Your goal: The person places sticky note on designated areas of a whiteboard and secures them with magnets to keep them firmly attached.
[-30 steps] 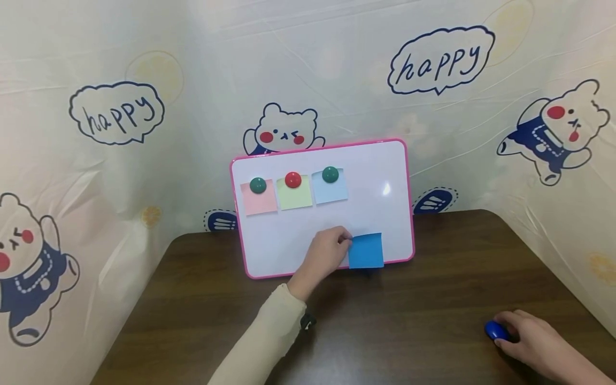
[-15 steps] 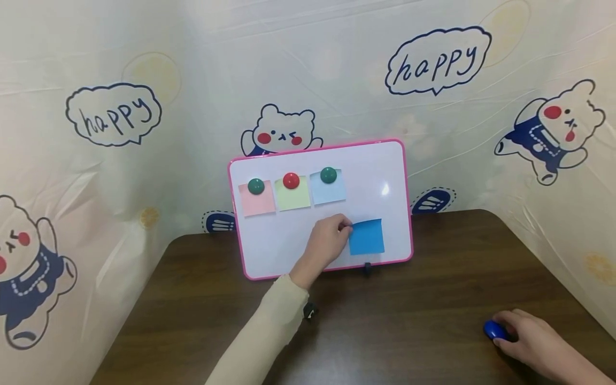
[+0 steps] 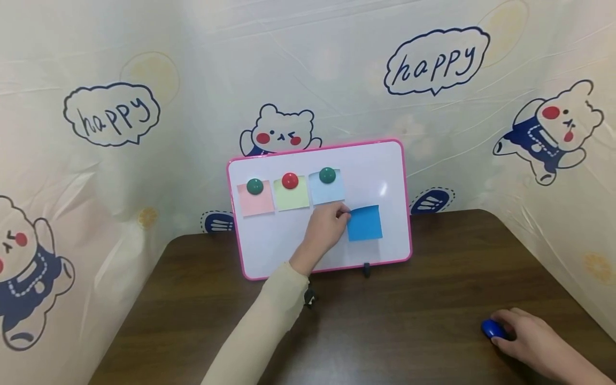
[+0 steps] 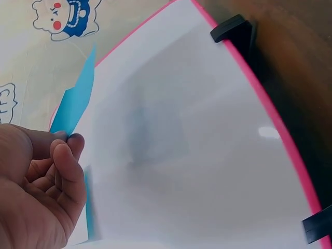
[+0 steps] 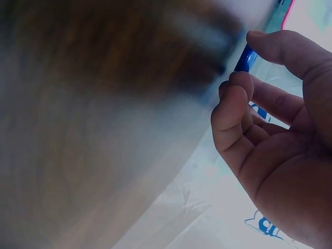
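My left hand [image 3: 324,227] pinches the left edge of a bright blue sticky note [image 3: 364,223] between thumb and fingertips, in front of a whiteboard [image 3: 279,248] with a pink frame. In the left wrist view the blue note [image 4: 78,101] stands off the board's face, apart from it. On the board's upper part hang a pink note [image 3: 255,204], a pale green note [image 3: 291,198] and a light blue note [image 3: 327,191]. Two green magnets and one red magnet [image 3: 290,181] hold them. Low at the right, my right hand [image 3: 531,339] holds a blue round magnet [image 3: 493,329] by the table.
The whiteboard leans upright at the back of a dark wooden table [image 3: 414,321]. Black clips [image 3: 367,269] support its lower edge. Behind hangs a pale curtain [image 3: 202,69] with printed bears and "happy" bubbles.
My left hand has raised the blue sticky note from the board's bottom edge to a point right of and below the light blue note. The right hand with its magnet has stayed nearly still.
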The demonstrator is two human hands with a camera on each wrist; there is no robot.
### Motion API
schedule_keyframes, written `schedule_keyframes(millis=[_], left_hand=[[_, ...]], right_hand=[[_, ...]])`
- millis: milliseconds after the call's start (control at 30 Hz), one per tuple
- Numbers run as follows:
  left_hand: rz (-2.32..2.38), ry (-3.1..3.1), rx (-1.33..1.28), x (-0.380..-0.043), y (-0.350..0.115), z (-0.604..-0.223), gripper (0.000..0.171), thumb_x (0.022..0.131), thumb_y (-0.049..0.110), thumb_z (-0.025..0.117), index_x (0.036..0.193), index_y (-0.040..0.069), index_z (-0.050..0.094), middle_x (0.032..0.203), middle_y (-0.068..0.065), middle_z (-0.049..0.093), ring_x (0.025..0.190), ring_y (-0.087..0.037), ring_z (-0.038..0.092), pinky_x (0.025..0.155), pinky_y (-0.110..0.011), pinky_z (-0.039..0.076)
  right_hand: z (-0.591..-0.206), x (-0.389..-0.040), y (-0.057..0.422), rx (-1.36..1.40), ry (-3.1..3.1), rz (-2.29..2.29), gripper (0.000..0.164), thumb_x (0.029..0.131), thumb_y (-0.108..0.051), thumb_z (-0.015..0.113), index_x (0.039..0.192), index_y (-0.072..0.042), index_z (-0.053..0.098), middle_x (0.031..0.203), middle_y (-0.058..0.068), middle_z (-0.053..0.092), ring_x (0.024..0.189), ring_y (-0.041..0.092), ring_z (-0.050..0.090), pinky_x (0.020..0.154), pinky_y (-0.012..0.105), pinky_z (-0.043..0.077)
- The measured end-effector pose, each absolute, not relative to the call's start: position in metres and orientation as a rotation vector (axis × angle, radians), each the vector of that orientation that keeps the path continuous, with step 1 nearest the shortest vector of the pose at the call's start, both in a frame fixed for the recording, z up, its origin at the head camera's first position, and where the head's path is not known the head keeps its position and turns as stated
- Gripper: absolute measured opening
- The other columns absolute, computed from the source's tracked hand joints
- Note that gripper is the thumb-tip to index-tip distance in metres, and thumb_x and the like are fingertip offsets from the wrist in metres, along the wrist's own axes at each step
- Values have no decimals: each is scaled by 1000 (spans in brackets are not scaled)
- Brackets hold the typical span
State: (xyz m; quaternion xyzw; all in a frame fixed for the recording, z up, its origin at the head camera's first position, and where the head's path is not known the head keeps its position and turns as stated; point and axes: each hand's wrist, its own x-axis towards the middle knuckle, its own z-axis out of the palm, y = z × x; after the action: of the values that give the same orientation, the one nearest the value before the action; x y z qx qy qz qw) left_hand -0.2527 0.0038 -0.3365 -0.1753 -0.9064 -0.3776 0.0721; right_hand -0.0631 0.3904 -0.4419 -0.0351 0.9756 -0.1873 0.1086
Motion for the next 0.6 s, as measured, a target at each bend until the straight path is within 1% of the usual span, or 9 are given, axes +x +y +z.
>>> schedule_keyframes(millis=[200, 333, 600], left_hand=[[-1136, -2711, -490, -261, 4, -327, 19, 101, 21, 65, 111, 7, 72, 100, -3, 71, 85, -16, 62, 76, -27, 55], [-1143, -2695, -457, -267, 6, -321, 20, 100, 23, 65, 112, 8, 72, 101, -2, 71, 85, -15, 62, 77, -26, 55], [-1126, -2655, -449, -280, 12, -312, 21, 101, 22, 64, 113, 6, 72, 102, -4, 70, 85, -15, 62, 78, -26, 55]], right_hand=[[-441, -64, 390, -123, 2892, -528, 42, 84, -23, 82, 113, 2, 66, 92, 1, 60, 86, 20, 60, 69, 41, 52], [-441, -64, 391, -133, 2898, -538, 42, 84, -23, 82, 113, 2, 66, 93, 1, 60, 86, 20, 60, 69, 42, 53], [-440, -63, 391, -150, 2917, -539, 41, 84, -22, 82, 113, 2, 66, 94, 1, 61, 86, 20, 61, 68, 40, 53]])
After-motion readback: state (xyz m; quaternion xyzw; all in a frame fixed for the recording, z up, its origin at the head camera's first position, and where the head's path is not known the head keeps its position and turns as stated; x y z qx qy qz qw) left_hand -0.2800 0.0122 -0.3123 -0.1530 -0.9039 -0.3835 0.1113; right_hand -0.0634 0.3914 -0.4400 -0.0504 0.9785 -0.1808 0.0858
